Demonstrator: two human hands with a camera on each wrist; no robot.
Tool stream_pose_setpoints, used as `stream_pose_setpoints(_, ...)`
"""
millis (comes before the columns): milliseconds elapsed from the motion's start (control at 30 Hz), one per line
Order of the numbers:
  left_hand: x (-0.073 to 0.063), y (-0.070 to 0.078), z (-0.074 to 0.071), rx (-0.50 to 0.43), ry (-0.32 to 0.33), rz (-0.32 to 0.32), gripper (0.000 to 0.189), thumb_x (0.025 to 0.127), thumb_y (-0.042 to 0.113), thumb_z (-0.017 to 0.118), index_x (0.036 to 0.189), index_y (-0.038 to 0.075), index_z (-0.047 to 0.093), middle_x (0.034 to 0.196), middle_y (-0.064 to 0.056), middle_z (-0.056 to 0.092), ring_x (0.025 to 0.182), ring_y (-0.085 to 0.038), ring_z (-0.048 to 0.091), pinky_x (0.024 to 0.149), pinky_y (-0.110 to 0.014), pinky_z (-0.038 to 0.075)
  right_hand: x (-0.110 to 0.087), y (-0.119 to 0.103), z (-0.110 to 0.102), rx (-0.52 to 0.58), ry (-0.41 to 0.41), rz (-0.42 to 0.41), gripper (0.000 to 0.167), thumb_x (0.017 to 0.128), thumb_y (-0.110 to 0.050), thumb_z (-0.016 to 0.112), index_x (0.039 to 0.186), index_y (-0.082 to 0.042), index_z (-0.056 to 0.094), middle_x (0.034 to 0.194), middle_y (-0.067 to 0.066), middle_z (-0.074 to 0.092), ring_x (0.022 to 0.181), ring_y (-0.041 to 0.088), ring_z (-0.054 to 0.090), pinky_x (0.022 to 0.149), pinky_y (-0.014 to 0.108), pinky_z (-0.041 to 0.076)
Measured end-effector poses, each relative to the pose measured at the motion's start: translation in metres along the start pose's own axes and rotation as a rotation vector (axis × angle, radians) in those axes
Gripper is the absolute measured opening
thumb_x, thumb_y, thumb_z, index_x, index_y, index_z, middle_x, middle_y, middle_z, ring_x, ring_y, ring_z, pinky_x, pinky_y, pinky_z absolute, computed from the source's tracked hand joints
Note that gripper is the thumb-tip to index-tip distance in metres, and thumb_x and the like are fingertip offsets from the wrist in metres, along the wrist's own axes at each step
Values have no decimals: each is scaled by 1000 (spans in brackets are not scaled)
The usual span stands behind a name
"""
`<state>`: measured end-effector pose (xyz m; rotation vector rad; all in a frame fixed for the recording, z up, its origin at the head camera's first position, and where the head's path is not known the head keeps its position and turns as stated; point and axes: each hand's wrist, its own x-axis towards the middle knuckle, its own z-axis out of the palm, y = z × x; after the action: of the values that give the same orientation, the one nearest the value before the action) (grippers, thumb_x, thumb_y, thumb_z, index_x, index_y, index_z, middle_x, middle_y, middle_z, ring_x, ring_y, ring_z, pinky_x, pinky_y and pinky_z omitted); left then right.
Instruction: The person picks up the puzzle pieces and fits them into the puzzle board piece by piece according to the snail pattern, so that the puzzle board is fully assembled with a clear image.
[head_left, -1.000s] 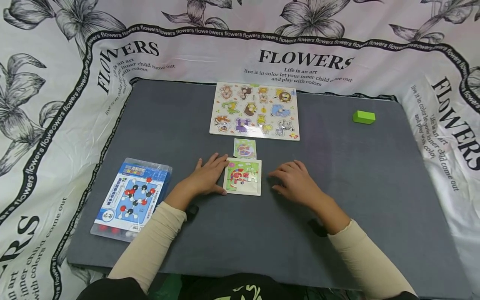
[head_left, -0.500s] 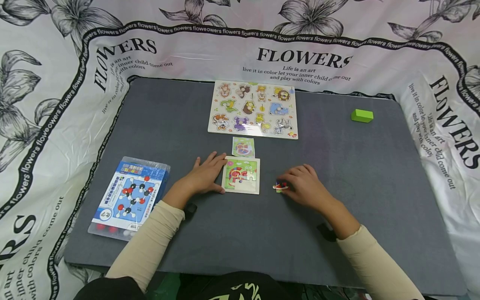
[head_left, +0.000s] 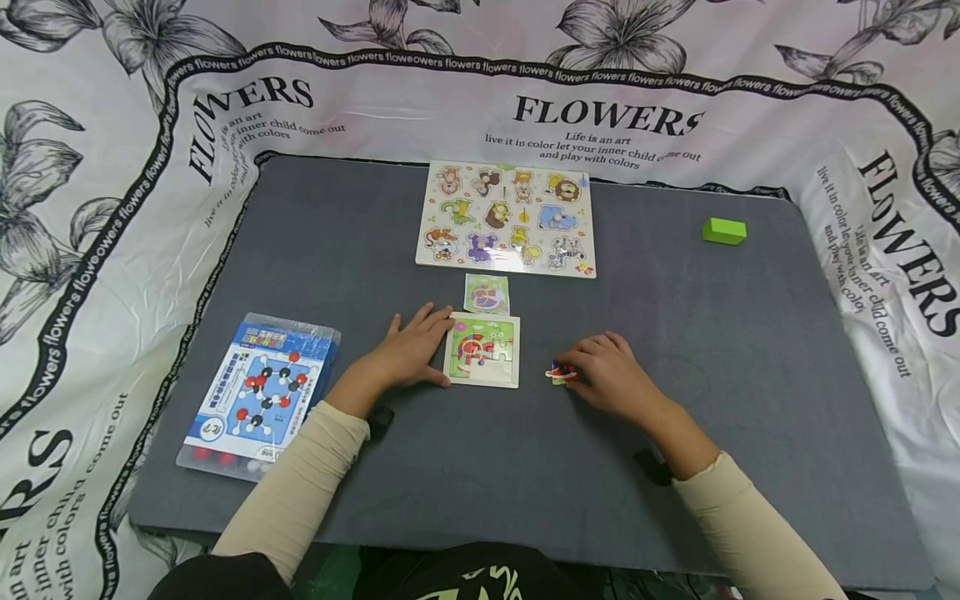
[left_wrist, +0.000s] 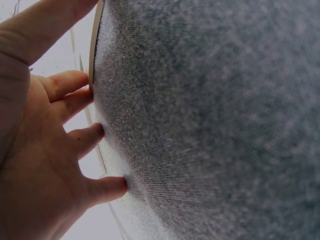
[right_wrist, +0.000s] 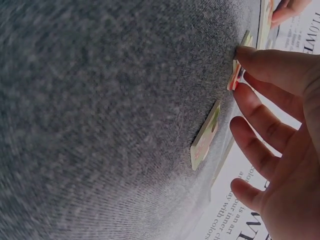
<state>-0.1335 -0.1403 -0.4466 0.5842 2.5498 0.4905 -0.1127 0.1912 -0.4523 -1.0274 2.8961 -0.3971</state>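
A small square jigsaw puzzle lies in its pale frame, with a bare area at its lower right. My left hand is spread flat on the table at the puzzle's left side, its fingertips and thumb touching the frame edge. To the right of the frame, my right hand pinches a red-and-white puzzle piece between thumb and finger, low over the cloth. Another puzzle piece lies on the table beneath the same hand, visible in the right wrist view but covered by the hand in the head view.
A small picture card lies just above the puzzle. Behind it is a wooden animal peg board. At the left sits a boxed molecule model set, partly behind the left forearm. A green block stands at the far right of the grey table.
My right hand has moved slightly right, away from the puzzle, and colourful pieces now show at its fingertips. The left hand stays at the frame. Over the last half second, everything looks still.
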Motion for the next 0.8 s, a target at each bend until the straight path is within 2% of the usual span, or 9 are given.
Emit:
stream_pose_setpoints(400,1,-2,1,1,-5,3,98,81,41,78,155,10,23,164,-6,10,151,-30,-1,111,-69,4,8,-3,-2,0,29,-40,35,78,-17,82,111,-13,73,102,5,68,104,29,57,103,58,32)
stream_pose_setpoints(600,2,-2,2,9,-3,6,96,81,41,77,155,11,23,164,-5,9,151,-30,-1,112,-69,5,23,-17,-4,0,23,-60,32,80,-19,81,111,-15,73,102,5,67,106,29,56,104,60,30)
stream_pose_setpoints(800,2,-1,1,2,-2,-5,96,81,40,78,155,11,24,164,-5,9,151,-29,-1,112,-69,4,44,-38,0,-9,27,-134,29,81,-21,80,108,-15,73,102,4,67,105,28,57,103,58,33)
